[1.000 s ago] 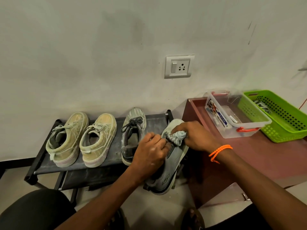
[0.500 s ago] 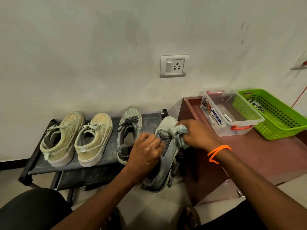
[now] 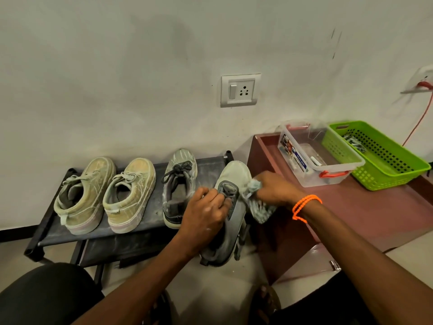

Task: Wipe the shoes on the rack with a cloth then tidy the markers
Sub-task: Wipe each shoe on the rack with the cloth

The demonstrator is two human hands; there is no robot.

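Note:
A grey shoe (image 3: 232,177) is tilted off the right end of the black shoe rack (image 3: 46,231). My left hand (image 3: 206,212) grips it at the tongue and laces. Against the shoe's right side, my right hand (image 3: 274,188) holds a bunched grey cloth (image 3: 257,205). The matching grey shoe (image 3: 179,184) stands on the rack just left of it, and two beige sneakers (image 3: 103,193) stand further left. A marker (image 3: 315,160) lies in the clear plastic box (image 3: 328,177) on the low maroon table (image 3: 375,207).
A green perforated basket (image 3: 384,170) with some items stands right of the clear box. A wall socket (image 3: 240,90) is above the rack. An orange cable (image 3: 419,118) hangs down the wall at far right. My knees and feet are at the bottom.
My right hand has slid the cloth from the shoe's tongue down along its right side, and the cloth hangs lower. The view has shifted a little to the right.

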